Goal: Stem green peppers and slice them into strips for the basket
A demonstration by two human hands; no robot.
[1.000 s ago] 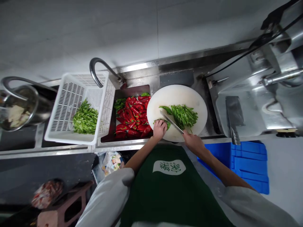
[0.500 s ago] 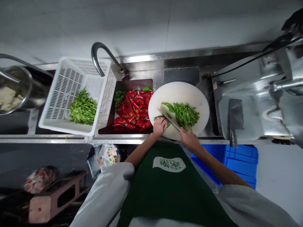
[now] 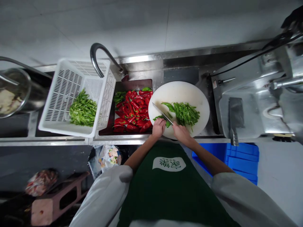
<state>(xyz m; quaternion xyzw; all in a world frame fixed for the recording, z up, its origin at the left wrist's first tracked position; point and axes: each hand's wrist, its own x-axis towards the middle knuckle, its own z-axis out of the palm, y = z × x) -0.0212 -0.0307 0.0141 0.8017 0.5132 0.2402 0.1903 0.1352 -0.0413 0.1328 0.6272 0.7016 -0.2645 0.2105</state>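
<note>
Bunching the fingers of the left hand (image 3: 158, 127) together on a green pepper (image 3: 168, 124) around the white board's (image 3: 176, 91) 8 o'clock, clamping the right hand (image 3: 181, 133) round a knife (image 3: 162, 113) near 6, aiming the blade at 10ish. Seeing piled greens (image 3: 187, 114) toward 3, red peppers (image 3: 135, 111) out past 9.

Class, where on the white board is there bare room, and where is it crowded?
Free: the white board between its far rim and the green pile. Crowded: the near side, where left hand, green pepper, knife and right hand cluster.
</note>
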